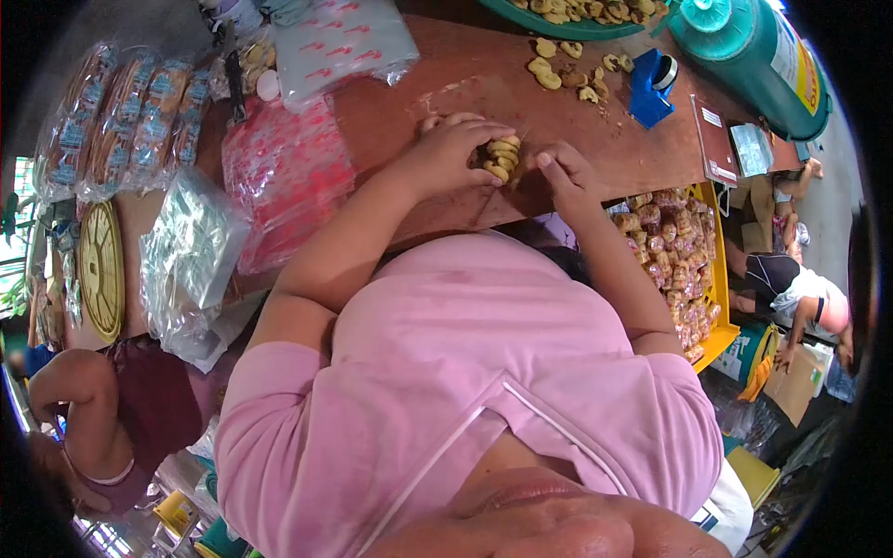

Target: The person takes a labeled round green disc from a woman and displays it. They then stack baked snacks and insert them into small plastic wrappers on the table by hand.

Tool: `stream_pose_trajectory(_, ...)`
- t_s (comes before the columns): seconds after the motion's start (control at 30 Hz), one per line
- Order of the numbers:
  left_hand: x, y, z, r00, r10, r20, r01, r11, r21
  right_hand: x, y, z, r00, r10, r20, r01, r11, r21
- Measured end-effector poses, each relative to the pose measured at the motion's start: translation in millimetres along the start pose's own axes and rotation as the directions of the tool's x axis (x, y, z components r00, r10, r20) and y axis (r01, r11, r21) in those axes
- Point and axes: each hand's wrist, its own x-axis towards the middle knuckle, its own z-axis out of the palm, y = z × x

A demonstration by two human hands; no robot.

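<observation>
The left hand's (456,156) fingers are clamped around stacked cookies (503,159) over the table (642,153); the right hand (572,179) is just beside, its grip unclear. Farther out, lettering on the teal jug (744,70) and wrapped packs (153,112) is illegible.

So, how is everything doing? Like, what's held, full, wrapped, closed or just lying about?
Cookie stack: held in the left hand.
Left hand: bent around the stack.
Right hand: fingers bent, beside the stack; can't tell if it grips anything.
Loose cookies: scattered on the table.
Green basin: holding cookies.
Yellow crate: loaded with wrapped packs.
Red-printed bags: lying flat.
Long brown packs: wrapped in clear plastic.
</observation>
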Motion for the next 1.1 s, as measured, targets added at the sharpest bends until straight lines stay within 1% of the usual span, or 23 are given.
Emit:
stream_pose_trajectory(0.03,-0.2,-0.1,-1.3,1.0,0.0,0.006,0.0,1.0,-0.001,5.4,-4.8,7.1,1.0,-0.007,-0.008,0.006,0.999,-0.04)
stream_pose_trajectory(0.13,0.6,-2.6,-2.3,1.0,-0.003,-0.003,0.003,1.0,-0.014,18.3,-7.3,27.3,0.966,-0.255,0.039,0.257,0.942,-0.213)
stream_pose_trajectory(0.23,-1.9,-9.4,-1.8,0.999,0.022,-0.029,-0.023,0.999,-0.047,21.9,-43.9,24.4,0.867,-0.433,0.247,0.496,0.798,-0.341)
stream_pose_trajectory(0.27,-2.3,-10.7,-2.1,0.999,0.038,-0.038,-0.04,0.997,-0.062,21.9,-41.5,24.9,0.85,-0.456,0.264,0.524,0.782,-0.337)
stream_pose_trajectory(0.33,-3.5,-6.7,-6.6,1.0,0.022,-0.014,-0.022,1.0,-0.02,21.9,-37.4,24.3,0.814,-0.5,0.297,0.579,0.746,-0.329)
stream_pose_trajectory(0.37,-3.4,-4.1,-8.8,1.0,0.015,-0.003,-0.015,1.0,0.002,23.4,-38.6,23.3,0.796,-0.51,0.327,0.601,0.729,-0.327)
stream_pose_trajectory(0.47,-3.3,-9.6,-5.1,0.999,0.042,-0.033,-0.043,0.998,-0.041,27.2,-39.0,18.7,0.746,-0.534,0.397,0.661,0.667,-0.344)
stream_pose_trajectory(0.57,-3.0,-15.2,-2.0,1.0,0.02,-0.012,-0.02,0.999,0.025,39.4,-35.8,20.3,0.704,-0.554,0.445,0.702,0.64,-0.314)
stream_pose_trajectory(0.6,-2.6,-18.3,-1.0,1.0,0.013,-0.005,-0.013,0.998,0.061,41.3,-29.6,22.2,0.701,-0.564,0.437,0.706,0.636,-0.312)
stream_pose_trajectory(0.67,-2.2,-20.1,-3.4,1.0,-0.006,0.006,0.005,0.991,0.132,46.8,-39.2,23.9,0.71,-0.514,0.481,0.68,0.677,-0.282)
stream_pose_trajectory(0.77,-7.4,-12.1,-12.3,0.992,-0.099,0.08,0.079,0.971,0.225,51.8,-27.9,33.1,0.687,-0.53,0.497,0.714,0.62,-0.324)
stream_pose_trajectory(0.87,-12.6,-18.8,-17.4,0.986,-0.152,0.071,0.125,0.948,0.292,56.6,-22.1,36.9,0.663,-0.535,0.524,0.74,0.573,-0.352)
stream_pose_trajectory(0.97,-15.3,-16.5,-25.8,0.966,-0.229,0.121,0.168,0.91,0.379,60.7,-27.4,40.0,0.673,-0.48,0.562,0.725,0.578,-0.375)
stream_pose_trajectory(1.07,-28.6,-28.1,-25.9,0.968,-0.248,0.03,0.219,0.901,0.375,62.4,-40.4,41.0,0.706,-0.346,0.618,0.672,0.603,-0.43)
stream_pose_trajectory(1.1,-36.1,-34.1,-24.8,0.966,-0.258,-0.021,0.253,0.927,0.277,63.1,-38.7,43.6,0.708,-0.399,0.582,0.679,0.609,-0.409)
